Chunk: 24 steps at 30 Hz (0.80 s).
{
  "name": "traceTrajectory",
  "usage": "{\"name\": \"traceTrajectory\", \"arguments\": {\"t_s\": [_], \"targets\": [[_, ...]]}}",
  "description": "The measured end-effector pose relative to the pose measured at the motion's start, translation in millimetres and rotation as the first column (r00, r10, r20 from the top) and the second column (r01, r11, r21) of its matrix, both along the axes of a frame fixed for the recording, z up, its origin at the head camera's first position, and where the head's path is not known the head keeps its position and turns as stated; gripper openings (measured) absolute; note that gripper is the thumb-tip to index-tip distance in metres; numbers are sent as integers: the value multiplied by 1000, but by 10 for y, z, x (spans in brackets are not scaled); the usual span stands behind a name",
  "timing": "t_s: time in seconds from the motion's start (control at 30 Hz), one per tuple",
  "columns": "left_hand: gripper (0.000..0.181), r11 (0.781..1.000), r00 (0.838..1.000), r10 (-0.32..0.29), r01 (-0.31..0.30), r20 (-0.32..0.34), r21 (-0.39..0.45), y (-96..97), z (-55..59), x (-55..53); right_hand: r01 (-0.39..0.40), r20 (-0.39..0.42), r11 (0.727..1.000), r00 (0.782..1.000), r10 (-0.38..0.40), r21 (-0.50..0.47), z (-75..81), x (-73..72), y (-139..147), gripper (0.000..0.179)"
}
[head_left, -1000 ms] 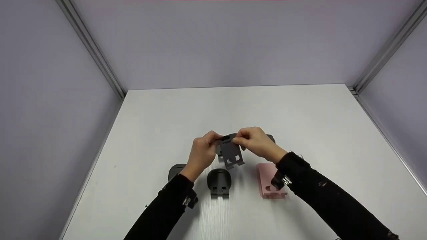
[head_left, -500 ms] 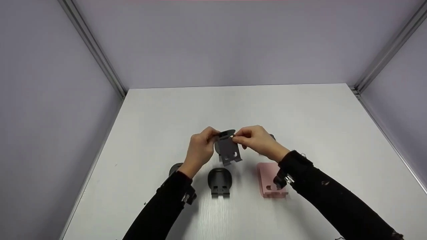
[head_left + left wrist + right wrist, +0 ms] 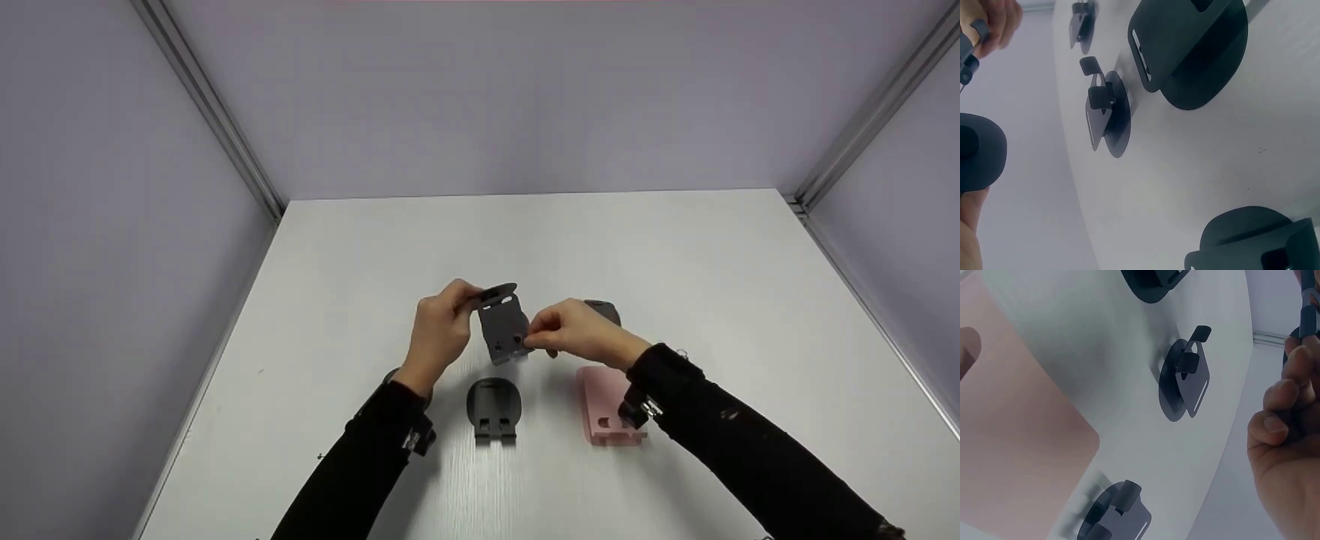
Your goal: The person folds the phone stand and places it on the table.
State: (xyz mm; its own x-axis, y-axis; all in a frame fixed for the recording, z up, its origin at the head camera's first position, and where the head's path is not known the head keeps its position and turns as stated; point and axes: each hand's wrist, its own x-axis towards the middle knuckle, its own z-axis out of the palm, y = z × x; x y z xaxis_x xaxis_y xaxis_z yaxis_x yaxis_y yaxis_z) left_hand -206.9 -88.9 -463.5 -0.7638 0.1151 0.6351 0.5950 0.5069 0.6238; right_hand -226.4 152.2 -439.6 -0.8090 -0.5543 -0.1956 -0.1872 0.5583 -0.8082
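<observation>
My left hand (image 3: 441, 326) grips a dark grey folding phone stand (image 3: 501, 326) by its upper end, lifted over the table. Its flat plate tilts with the small hooks low, and its rounded base (image 3: 982, 154) faces the left wrist camera. At the plate's lower right corner, my right hand (image 3: 581, 330) pinches with thumb and fingers. The right wrist view has these curled fingers (image 3: 1283, 408) at its right edge, where the held stand (image 3: 1309, 318) is only partly visible.
On the white table (image 3: 360, 255), another dark stand (image 3: 493, 409) lies in front of my hands. A pink stand (image 3: 600, 397) lies front right, partly under the right wrist. Behind the right hand is a dark stand (image 3: 604, 310). Further dark stands (image 3: 1117, 115) appear in the wrist views.
My left hand has moved up and left with the phone stand. My right hand has slid from the plate's upper edge down to its lower right corner.
</observation>
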Motion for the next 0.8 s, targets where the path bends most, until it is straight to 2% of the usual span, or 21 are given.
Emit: {"name": "traceTrajectory", "arguments": {"t_s": [0.23, 0.5, 0.8], "targets": [[4, 1000, 1000, 2, -2, -12, -9, 23, 8, 16, -54, -27, 998, 998, 54, 21, -7, 1, -23, 18], [4, 1000, 1000, 12, -12, -20, 6, 41, 1, 31, -64, -105, 996, 992, 70, 54, -10, 0, -52, 11], [4, 999, 1000, 15, -15, -5, 39, 42, -12, 46, -74, -168, 995, 982, 83, 61, -39, -2, -60, 11]]}}
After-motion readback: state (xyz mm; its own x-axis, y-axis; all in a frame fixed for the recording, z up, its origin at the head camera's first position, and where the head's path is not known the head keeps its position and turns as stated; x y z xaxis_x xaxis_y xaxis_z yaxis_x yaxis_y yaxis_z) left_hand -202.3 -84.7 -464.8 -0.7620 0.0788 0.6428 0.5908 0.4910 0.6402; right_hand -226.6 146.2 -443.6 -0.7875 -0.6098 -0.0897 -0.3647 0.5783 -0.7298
